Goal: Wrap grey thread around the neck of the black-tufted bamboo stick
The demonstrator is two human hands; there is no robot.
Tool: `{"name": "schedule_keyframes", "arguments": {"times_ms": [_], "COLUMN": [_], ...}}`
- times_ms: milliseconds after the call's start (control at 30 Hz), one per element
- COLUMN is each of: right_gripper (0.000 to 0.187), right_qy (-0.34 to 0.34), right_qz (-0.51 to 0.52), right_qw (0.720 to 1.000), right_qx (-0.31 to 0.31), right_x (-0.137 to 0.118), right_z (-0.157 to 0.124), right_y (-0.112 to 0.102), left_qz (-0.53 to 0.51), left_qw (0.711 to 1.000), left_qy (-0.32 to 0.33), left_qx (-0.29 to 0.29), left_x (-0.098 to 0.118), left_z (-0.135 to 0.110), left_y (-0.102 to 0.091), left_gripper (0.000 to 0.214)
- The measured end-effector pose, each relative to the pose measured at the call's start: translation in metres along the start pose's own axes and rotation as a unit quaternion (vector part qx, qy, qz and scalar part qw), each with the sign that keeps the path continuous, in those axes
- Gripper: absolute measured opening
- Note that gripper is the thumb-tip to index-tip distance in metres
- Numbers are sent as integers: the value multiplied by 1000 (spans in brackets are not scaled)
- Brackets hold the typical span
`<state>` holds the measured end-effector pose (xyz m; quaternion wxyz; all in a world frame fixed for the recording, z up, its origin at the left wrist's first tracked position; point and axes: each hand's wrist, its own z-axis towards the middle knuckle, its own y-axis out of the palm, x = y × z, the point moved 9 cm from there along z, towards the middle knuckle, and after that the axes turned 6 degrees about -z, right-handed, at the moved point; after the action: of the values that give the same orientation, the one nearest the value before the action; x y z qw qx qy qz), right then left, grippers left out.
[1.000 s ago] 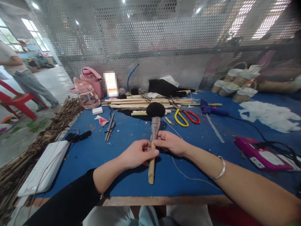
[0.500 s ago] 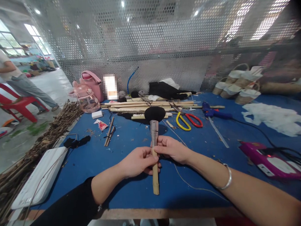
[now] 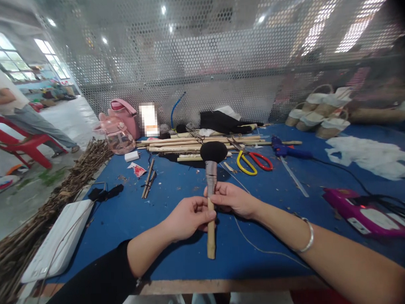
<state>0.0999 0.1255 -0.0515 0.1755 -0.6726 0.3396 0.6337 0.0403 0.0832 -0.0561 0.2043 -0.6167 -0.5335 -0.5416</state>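
Note:
I hold a bamboo stick [image 3: 211, 233] upright over the blue table [image 3: 158, 224]. Its top carries a grey wrapped neck and a round black ball head [image 3: 213, 151]. My left hand [image 3: 188, 217] is closed around the stick's middle from the left. My right hand [image 3: 232, 199] pinches the stick just above, at the bottom of the grey wrap. A thin pale string [image 3: 259, 249] runs from my right hand across the table towards me. A silver bangle sits on my right wrist.
Behind lie several bamboo sticks [image 3: 195, 142], yellow and red scissors [image 3: 252, 162], a blue glue gun [image 3: 287, 150], white cloth [image 3: 368, 157] and a pink device [image 3: 365, 210]. A white box [image 3: 56, 239] and a twig bundle [image 3: 48, 201] lie left. A person stands far left.
The stick's head has tipped slightly to the right and both hands shifted a little with it. The grips stay the same.

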Motion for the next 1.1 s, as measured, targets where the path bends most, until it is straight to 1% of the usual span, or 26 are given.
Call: {"name": "schedule_keyframes", "arguments": {"times_ms": [100, 167, 233, 367, 433, 500, 567, 667, 767, 833, 900, 933, 1033, 1100], "right_gripper": [33, 32, 33, 34, 34, 34, 34, 33, 31, 31, 31, 32, 32, 33], "right_qy": [-2, -1, 1, -1, -3, -4, -3, 3, 6, 2, -5, -10, -23, -24], "right_qz": [-7, -15, -24, -42, -41, -34, -30, -40, -56, -64, -63, -58, -45, -47], "right_qw": [1000, 1000, 1000, 999, 999, 999, 999, 999, 998, 998, 998, 998, 999, 998], "right_qx": [-7, 3, 15, 21, 24, 23, 11, -8, -5, 7, 12, 12, 11, 18], "right_x": [2, 2, 2, 1, 1, 1, 2, 2, 0, -2, -5, -6, -10, -11], "right_z": [0, 0, 1, 4, 4, 3, 2, 2, 4, 6, 8, 9, 10, 9], "right_y": [-1, -2, -3, -1, -2, -4, -4, -2, -1, 0, 3, 5, 8, 7], "left_qz": [-20, -20, -4, 59, 56, 21, -13, -33, -32, -15, 11, 24, 60, 72], "left_qw": [999, 999, 1000, 996, 996, 999, 1000, 998, 995, 996, 997, 998, 998, 996], "left_qy": [-22, -30, -23, 31, 34, 9, -22, -50, -64, -55, -36, -23, 6, 13], "left_qx": [-20, -18, 0, 51, 58, 44, 16, -24, -66, -76, -65, -51, 11, 46], "left_x": [0, 1, 2, 9, 9, 4, 0, -2, -3, -2, 1, 2, 8, 10], "left_z": [-3, -5, -4, -2, -2, -2, -3, -3, -2, -1, 0, 0, 1, 1], "left_y": [6, 5, 1, -12, -13, -10, -5, 0, 1, -2, -5, -8, -17, -22], "left_gripper": [43, 44, 45, 42, 41, 42, 41, 38, 37, 37, 38, 39, 42, 43]}}
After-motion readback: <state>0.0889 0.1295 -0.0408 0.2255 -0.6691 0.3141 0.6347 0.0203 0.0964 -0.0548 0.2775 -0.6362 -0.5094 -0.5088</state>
